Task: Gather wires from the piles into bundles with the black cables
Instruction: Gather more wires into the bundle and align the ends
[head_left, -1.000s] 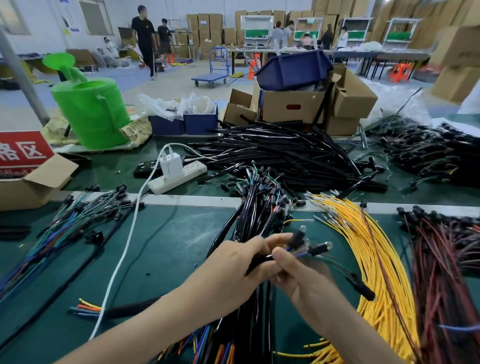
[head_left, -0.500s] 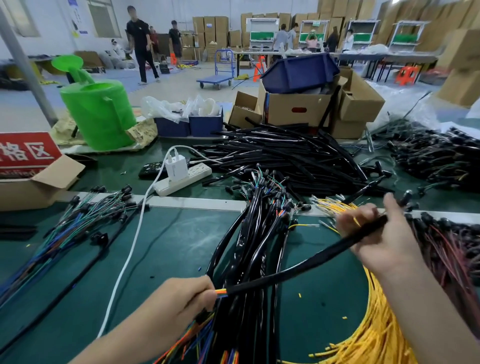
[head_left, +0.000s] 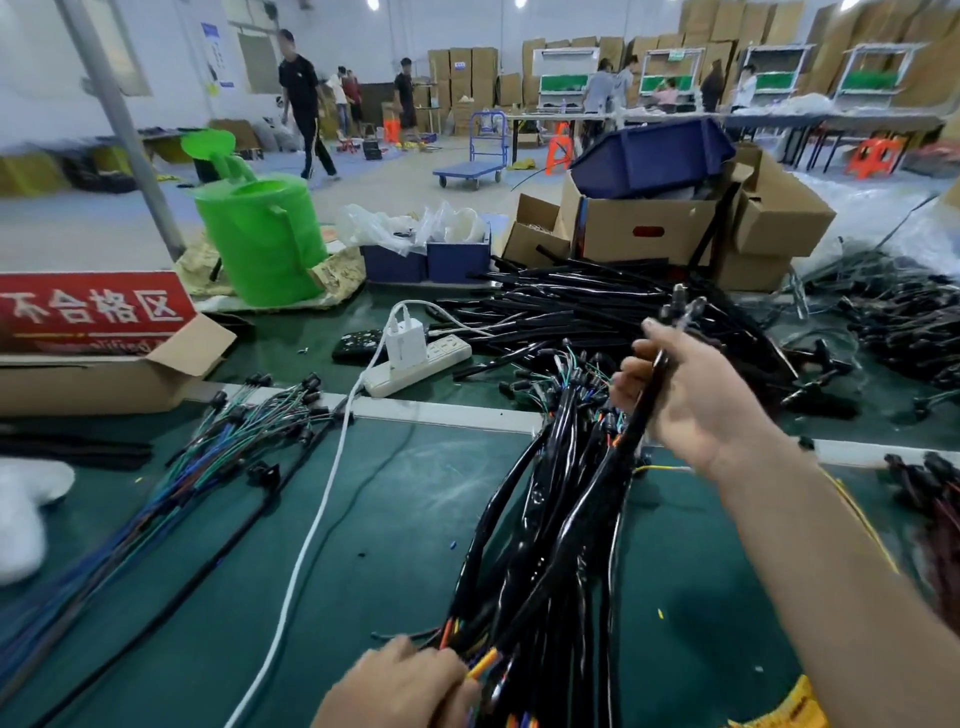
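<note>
Black cables (head_left: 540, 551) lie heaped on the green table (head_left: 389, 519); the right hand (head_left: 696, 400) curls its fingers (head_left: 631, 374) round one black cable (head_left: 629, 434), raised over the heap, and the left hand (head_left: 400, 686) grips the coloured wire ends (head_left: 483, 666) at its near end. Behind, a cardboard box (head_left: 623, 231) holds a tilted blue bin (head_left: 649, 156); two small blue boxes (head_left: 452, 261) hold white plastic bags (head_left: 384, 226)
</note>
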